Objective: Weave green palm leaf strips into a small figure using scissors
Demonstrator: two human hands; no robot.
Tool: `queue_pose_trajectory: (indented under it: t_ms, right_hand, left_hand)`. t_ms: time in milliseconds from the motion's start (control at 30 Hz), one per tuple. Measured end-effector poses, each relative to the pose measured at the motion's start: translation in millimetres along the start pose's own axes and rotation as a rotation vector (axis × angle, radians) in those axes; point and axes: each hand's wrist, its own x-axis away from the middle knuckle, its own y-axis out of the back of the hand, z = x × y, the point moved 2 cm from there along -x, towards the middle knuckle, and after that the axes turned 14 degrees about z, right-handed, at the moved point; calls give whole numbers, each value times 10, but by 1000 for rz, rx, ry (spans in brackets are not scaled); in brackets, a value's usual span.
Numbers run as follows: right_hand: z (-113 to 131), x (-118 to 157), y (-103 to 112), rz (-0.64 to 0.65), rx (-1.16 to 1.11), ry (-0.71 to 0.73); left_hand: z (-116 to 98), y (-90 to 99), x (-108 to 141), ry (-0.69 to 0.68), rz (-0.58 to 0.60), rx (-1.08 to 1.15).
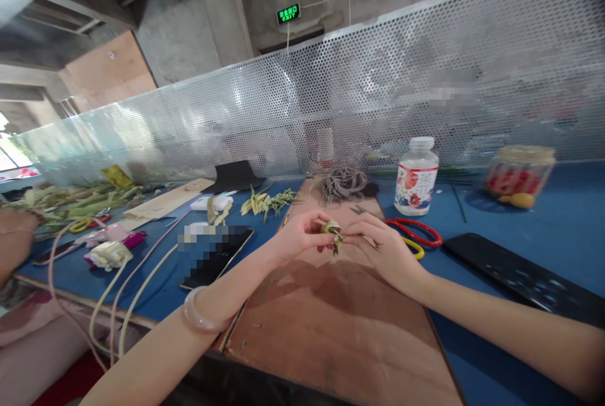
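Over the brown wooden board (302,324), both my hands meet at a small coil of green plant leaf (333,229). My left hand (302,234) pinches it from the left between thumb and fingers. From the right, my right hand (378,245) has its thumb and fingertips closed on the coil's edge, where a short leaf end hangs down. Red-and-yellow handled scissors (416,232) lie just behind my right hand, their blade tips showing past the fingers. A bundle of grey cord (344,184) rests farther back on the board.
On the right stand a clear labelled bottle (416,176), a jar (522,169) and a black phone (515,270). To the left are another phone (222,261), cables (142,286), leaf sprigs (269,202) and a co-worker's hand (19,232). A perforated metal screen (265,110) closes the back.
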Motion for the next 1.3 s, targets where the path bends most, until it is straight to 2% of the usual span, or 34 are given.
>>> queue_pose_trajectory:
  t_ms: [333,600,767,900,1067,1300]
  right_hand:
    - [-64,6,-31,11,-131,-92]
    - [-15,8,-54,6,-72,-248]
    - [-81,4,-56,-58,-31,-363]
    - [-134,12,-70,-37,-24,-432]
    - [-124,12,-53,-66,4,-447]
    - [-85,24,-44,-72,0,-343]
  left_hand:
    - [-10,17,23,69,50,143]
    - [37,41,1,25,71,47]
    - [69,45,2,34,71,6]
    - [79,42,0,45,63,16]
    - [60,1,0,63,34,49]
    - [69,-40,14,88,-22,121]
